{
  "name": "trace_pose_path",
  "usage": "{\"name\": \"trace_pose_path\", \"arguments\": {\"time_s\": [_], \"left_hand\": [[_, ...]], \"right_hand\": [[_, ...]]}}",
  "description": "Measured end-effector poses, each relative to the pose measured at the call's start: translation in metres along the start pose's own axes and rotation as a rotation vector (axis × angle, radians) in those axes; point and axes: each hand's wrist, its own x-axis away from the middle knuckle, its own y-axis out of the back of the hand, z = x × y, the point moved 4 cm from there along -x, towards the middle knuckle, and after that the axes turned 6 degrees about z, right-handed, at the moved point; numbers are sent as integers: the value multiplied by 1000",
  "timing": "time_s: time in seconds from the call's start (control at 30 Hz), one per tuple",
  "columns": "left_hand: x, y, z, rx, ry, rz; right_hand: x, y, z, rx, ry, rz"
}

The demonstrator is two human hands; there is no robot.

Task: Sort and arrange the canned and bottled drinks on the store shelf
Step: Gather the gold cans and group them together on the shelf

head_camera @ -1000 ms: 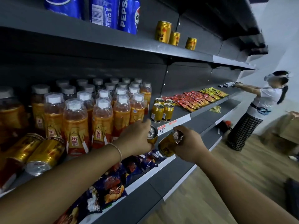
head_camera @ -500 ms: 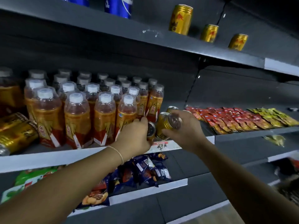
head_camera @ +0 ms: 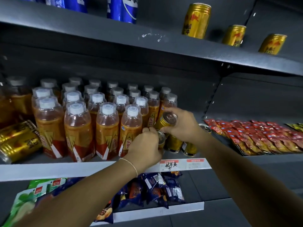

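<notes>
Head camera: your right hand (head_camera: 182, 126) grips a tilted gold can (head_camera: 164, 122), its shiny round end facing you. Your left hand (head_camera: 144, 145) curls round a second gold can (head_camera: 161, 138) near the front of the middle shelf (head_camera: 49, 170). Just beyond stand upright cans (head_camera: 173, 144). White-capped amber plastic bottles (head_camera: 106, 126) crowd the left, and glossy red packets (head_camera: 262, 136) lie to the right.

1. Top shelf (head_camera: 98, 35): blue cans (head_camera: 122, 9) at left, three upright gold cans (head_camera: 196, 20) spaced apart at right.
2. Middle shelf (head_camera: 65, 169): toppled cans (head_camera: 18, 141) at far left, rows of orange bottles (head_camera: 78, 128), standing cans (head_camera: 188, 148) just beside them, red packets (head_camera: 262, 136) at right.
3. Lower shelf (head_camera: 213, 185): green packets (head_camera: 32, 194), blue snack bags (head_camera: 164, 189).
</notes>
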Motion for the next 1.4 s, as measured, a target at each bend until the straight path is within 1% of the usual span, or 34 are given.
{"name": "trace_pose_path", "arguments": {"time_s": [0.1,0.33,0.47,0.57,0.73,0.77,0.8,0.93,0.97,1.0,1.03,1.1,1.17,1.2,1.27,1.33,1.4], "left_hand": [[-9,-2,3,21,6,13],[-17,-15,3,57,61,53],[-23,-17,3,43,105,44],[-24,-20,-2,-22,101,79],[-26,-14,-12,-180,158,120],[-27,-10,-16,-222,165,122],[-28,-4,-21,-256,171,114],[-43,27,-45,-314,159,6],[-49,36,-49,-324,148,-27],[-58,44,-53,-338,137,-53],[-67,51,-57,-358,125,-76],[-91,63,-58,-436,111,-101],[-116,72,-56,-499,82,-72],[-127,73,-53,-503,84,-27],[-145,72,-45,-490,109,78],[-156,64,-37,-465,142,173],[-162,58,-33,-441,152,198]], "right_hand": [[-17,-5,-9,4,-17,52],[-42,-22,-23,29,-12,108],[-58,-25,-30,3,-71,166],[-64,-28,-32,31,-56,221],[-69,-23,-32,25,44,295],[-72,-16,-34,7,56,261],[-74,-7,-36,-15,67,192],[-80,32,-42,-54,169,-155],[-82,38,-44,-14,185,-196],[-86,40,-46,42,191,-201],[-92,40,-50,85,191,-169],[-104,36,-56,97,186,-13],[-113,29,-59,90,214,136],[-116,27,-59,105,227,176],[-119,24,-62,120,242,201],[-121,24,-66,128,256,191],[-122,26,-69,118,249,201]]}}
